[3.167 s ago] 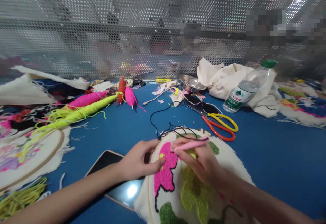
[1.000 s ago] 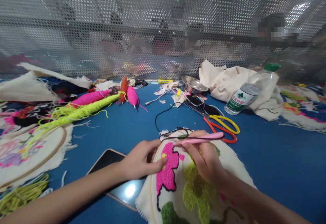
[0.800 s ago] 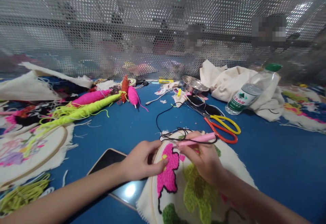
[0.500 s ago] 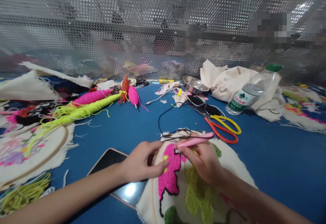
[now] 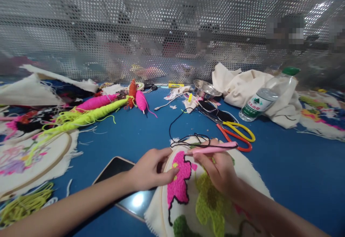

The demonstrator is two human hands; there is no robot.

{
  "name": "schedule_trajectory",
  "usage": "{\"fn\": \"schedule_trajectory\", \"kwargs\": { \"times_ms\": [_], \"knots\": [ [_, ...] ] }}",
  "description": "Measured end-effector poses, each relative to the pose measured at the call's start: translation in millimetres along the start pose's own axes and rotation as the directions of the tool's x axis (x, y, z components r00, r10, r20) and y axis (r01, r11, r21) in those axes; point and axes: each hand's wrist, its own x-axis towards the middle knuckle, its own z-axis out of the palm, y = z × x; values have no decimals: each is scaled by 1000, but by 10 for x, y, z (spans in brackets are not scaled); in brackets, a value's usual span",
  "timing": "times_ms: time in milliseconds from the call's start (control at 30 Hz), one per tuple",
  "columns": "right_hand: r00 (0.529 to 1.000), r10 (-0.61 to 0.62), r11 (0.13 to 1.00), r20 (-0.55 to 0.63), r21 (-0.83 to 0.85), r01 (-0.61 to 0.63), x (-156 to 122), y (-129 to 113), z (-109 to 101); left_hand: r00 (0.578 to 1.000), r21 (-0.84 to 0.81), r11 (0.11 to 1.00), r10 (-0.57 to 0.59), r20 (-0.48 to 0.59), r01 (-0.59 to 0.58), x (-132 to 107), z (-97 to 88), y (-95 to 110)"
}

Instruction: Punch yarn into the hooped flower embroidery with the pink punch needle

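Note:
My left hand (image 5: 155,170) grips the left rim of an embroidery hoop (image 5: 162,208), thumb on top and fingers hidden beneath. White cloth with a frayed edge is stretched in it. On the cloth is a pink flower (image 5: 180,179) in raised yarn, partly edged in black, beside a yellow-green flower (image 5: 208,197). My right hand (image 5: 219,165) is closed around a pink punch needle (image 5: 215,148), its thin metal tip at the pink flower's upper edge. Black yarn (image 5: 172,124) runs along the tool and loops over the cloth's far edge.
A phone (image 5: 114,168) lies partly under the hoop cloth. Scissors (image 5: 237,133) with red and yellow handles, a water bottle (image 5: 258,102) and a metal bowl (image 5: 206,89) stand beyond. Wound yarns (image 5: 99,113) and another hoop (image 5: 61,158) are left. A perforated metal screen (image 5: 161,43) rises behind.
My right hand and the punch needle have shifted slightly to the right, away from the pink flower. The black yarn loops have shifted too. My left hand keeps its hold.

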Motion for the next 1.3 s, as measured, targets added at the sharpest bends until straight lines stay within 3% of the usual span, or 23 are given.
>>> {"fn": "schedule_trajectory", "kwargs": {
  "times_ms": [133, 300, 500, 633, 833, 1167, 1300],
  "knots": [
    [999, -51, 997, 13, -54, 51, -3, -6, 14, 1000, 3, 1000, 2, -4, -2, 3, 3, -9],
    [976, -137, 980, 168, -124, 159, 14, 13, 70, 1000, -22, 1000, 21, -8, -22, -4, -10, 26],
    [989, 143, 985, 20, 98, -145, -23, 19, 46, 1000, -4, 1000, 6, -10, -6, -3, 1, -8],
    [977, 214, 953, 15, 215, -212, -45, 46, 52, 1000, 9, 1000, 11, -19, -11, 6, 16, -61],
    [963, 267, 931, 42, 247, -269, -38, 67, 46, 1000, 14, 1000, 3, -21, -3, 11, 5, -45],
    [989, 87, 996, 121, 10, -89, 39, 61, 83, 1000, 35, 999, 14, -6, -14, -7, 19, -8],
    [993, 104, 993, 58, 42, -107, -4, 73, 51, 1000, 31, 1000, 8, -6, -8, -4, 20, -20]
  ]
}}
